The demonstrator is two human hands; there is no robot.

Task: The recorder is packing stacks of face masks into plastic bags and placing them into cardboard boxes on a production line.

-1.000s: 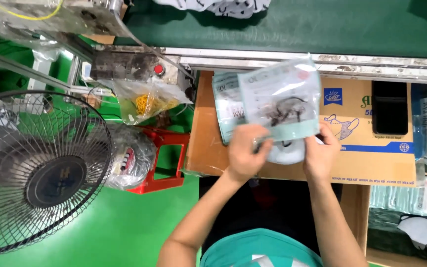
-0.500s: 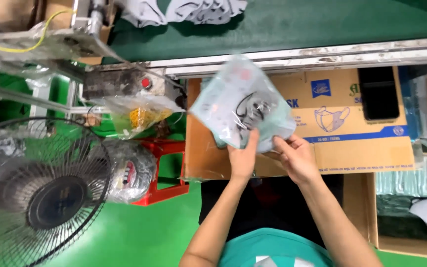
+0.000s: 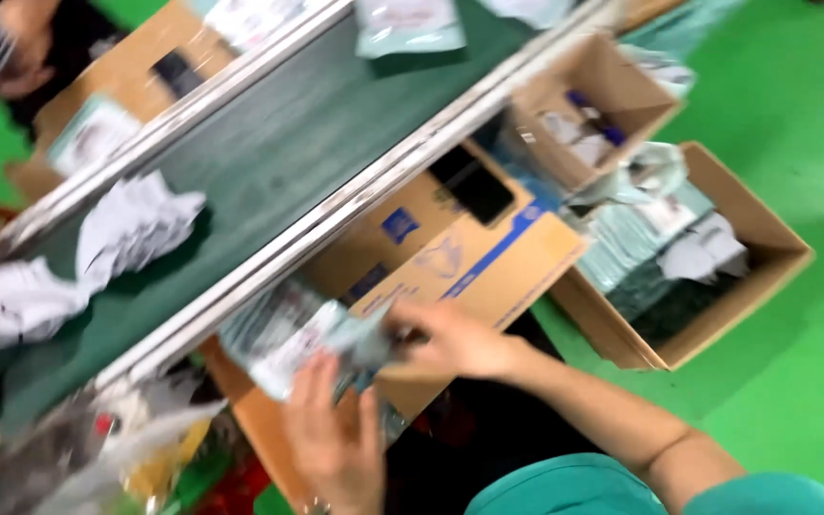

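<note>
A clear plastic mask packet [image 3: 288, 334] with a pale green edge lies low over a flat brown cardboard box [image 3: 488, 272], beside the conveyor rail. My right hand [image 3: 450, 339] grips the packet's right end. My left hand [image 3: 331, 439] reaches up from below, its fingers on the packet's near edge. The picture is blurred by motion, so the finger grip is hard to make out. What is inside the packet looks white and dark.
A dark green conveyor belt [image 3: 269, 162] runs diagonally, carrying heaps of white masks [image 3: 135, 224] and another packet [image 3: 407, 24]. A black phone [image 3: 474, 186] lies on the cardboard. Two open cartons [image 3: 765, 257] [image 3: 612, 62] of packets stand on the green floor at right. Another person's hand [image 3: 11, 48] is at top left.
The camera has swung sharply to the right, and the fan has left the view. The packet, held up earlier, has come down onto the cardboard, with both hands on it.
</note>
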